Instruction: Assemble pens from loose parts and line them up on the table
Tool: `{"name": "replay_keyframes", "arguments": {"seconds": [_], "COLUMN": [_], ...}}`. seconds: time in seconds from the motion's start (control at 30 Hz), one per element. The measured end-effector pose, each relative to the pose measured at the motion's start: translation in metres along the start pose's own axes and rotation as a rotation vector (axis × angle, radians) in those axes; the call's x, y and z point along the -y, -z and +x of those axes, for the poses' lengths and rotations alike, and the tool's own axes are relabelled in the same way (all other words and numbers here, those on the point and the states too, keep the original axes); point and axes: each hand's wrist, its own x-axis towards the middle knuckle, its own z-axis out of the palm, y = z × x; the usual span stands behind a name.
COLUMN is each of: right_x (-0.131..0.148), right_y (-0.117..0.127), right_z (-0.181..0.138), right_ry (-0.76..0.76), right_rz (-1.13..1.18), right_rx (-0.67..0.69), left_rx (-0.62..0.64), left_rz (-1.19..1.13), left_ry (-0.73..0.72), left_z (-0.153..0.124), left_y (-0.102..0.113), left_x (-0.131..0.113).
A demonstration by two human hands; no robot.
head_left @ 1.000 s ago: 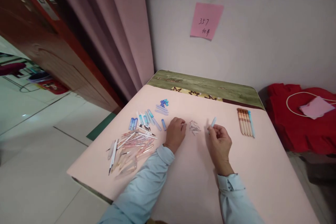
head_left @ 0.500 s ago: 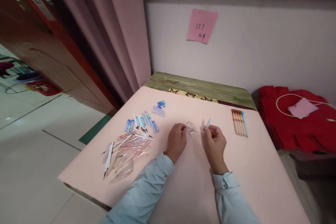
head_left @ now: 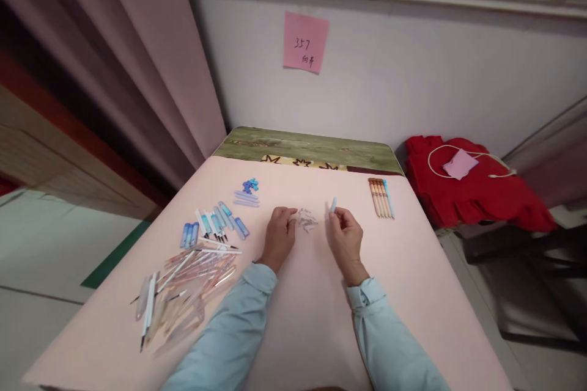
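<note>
My right hand (head_left: pixel 345 237) pinches a light-blue pen barrel (head_left: pixel 334 203), its tip pointing up from between thumb and fingers. At the left edge of a small pile of thin springs (head_left: pixel 306 220) rests my left hand (head_left: pixel 279 233). Its fingers are curled with thumb and index close together; anything between them is too small to make out. Further left lie blue pen barrels and grips (head_left: pixel 224 215), with white ink refills (head_left: pixel 211 225) among them. Behind these sit pale purple sticks (head_left: pixel 246 198) and a heap of small dark-blue and turquoise pieces (head_left: pixel 250 185).
Many clear and pinkish pen parts (head_left: pixel 197 275) spread over the table's left side. A row of brown-topped pens (head_left: pixel 378 198) with one blue pen (head_left: pixel 389 198) lies at the right. Red cloth (head_left: pixel 477 189) with a white cord (head_left: pixel 431 162) is beyond the pink tabletop (head_left: pixel 413 317).
My view has turned to the right, so everything on the table appears further left. My right hand still holds the blue barrel; my left hand stays at the springs.
</note>
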Motion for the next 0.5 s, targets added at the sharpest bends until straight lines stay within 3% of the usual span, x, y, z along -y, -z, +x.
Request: {"name": "replay_keyframes", "arguments": {"seconds": [0.5], "right_x": [-0.0023], "right_y": [-0.0022], "right_z": [0.0024], "right_ry": [-0.054], "right_rz": [0.090], "right_rx": [0.047], "left_rx": [-0.039], "left_rz": [-0.014], "left_ry": [0.075], "left_z": [0.0051], "left_y": [-0.0004], "left_x": [0.0049]}}
